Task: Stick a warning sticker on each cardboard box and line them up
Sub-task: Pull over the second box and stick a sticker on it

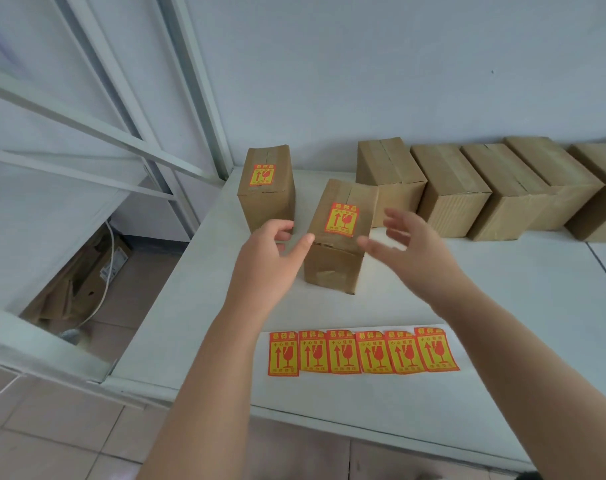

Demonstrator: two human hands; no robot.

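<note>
A brown cardboard box [332, 261] with a red-and-yellow warning sticker [342, 220] stands taped shut on the white table [502, 306], its contents hidden. Behind it to the left stands a second stickered box [265, 199]. Behind it to the right runs a row of plain cardboard boxes [450, 188]. In front of it lies a strip of six stickers [362, 351]. The left hand [270, 251] and right hand [408, 244] flank it, fingers spread, gripping nothing; whether the thumbs touch it is unclear.

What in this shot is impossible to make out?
All in the head view:
- The row of plain boxes runs off the right edge, so their full count is unknown.
- The writing on the sticker strip is too small to read.
- The right hand is motion-blurred, so it is unclear whether it touches the stickered box.
- The cardboard scraps on the floor are partly hidden by the shelf frame.
</note>
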